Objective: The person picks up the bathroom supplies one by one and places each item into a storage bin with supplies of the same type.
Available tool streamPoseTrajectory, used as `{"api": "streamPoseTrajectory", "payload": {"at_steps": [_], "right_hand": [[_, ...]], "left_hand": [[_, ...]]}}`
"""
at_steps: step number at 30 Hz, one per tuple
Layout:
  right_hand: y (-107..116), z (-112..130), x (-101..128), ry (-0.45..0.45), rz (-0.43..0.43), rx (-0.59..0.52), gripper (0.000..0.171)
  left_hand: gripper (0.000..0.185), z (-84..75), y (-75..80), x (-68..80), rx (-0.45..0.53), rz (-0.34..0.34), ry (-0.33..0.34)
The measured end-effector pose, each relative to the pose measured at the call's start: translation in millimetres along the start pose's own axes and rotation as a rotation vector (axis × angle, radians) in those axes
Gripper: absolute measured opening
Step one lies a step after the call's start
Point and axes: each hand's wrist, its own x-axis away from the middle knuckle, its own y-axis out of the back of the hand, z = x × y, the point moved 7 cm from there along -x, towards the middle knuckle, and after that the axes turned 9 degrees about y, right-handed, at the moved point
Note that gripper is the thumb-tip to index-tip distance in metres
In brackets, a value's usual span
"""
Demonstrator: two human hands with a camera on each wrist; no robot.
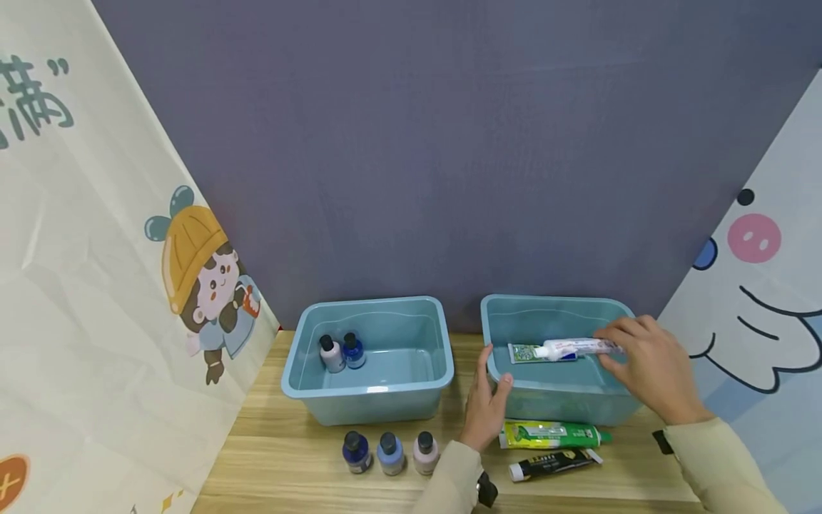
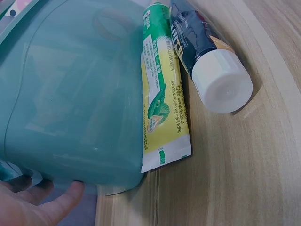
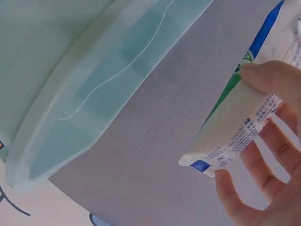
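Two bottles [image 1: 332, 355] in left bin [image 1: 372, 409], green tube [image 1: 525, 353] in right bin [image 1: 565, 407]; right hand [image 1: 658, 368] pinches white printed tube [image 1: 570, 348], left hand [image 1: 483, 414], fingers straight!

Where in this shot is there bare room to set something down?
Bare: the floor of the left bin, right of its two bottles; the table left of the bottle row. Crowded: before the right bin, where the green tube and black tube lie close, and at its near left corner, which the left hand touches.
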Motion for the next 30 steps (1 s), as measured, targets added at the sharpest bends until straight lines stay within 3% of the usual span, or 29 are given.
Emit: {"api": "streamPoseTrajectory", "payload": {"at_steps": [5,10,14,21,30], "right_hand": [[-6,-5,-4,0.003,0.03,-0.013,0.086],[-11,-10,-7,0.003,0.067,-0.008,0.039],[-16,-13,-11,-0.001,0.087,0.002,0.044],[-29,-18,-14,-0.045,0.137,0.01,0.037],[-46,-20,-17,-0.039,0.184,-0.02,0.031]], "left_hand": [[0.059,-0.3,-0.3,-0.2,-0.008,-0.008,-0.002],[0.059,-0.4,-0.7,-0.2,-0.008,-0.005,-0.008],[0.059,0.0,-0.3,0.3,-0.008,-0.007,-0.004],[0.059,-0.1,1.8,1.3,-0.007,-0.014,0.004],[0.058,0.7,-0.9,-0.8,-0.015,-0.015,0.015]]}}
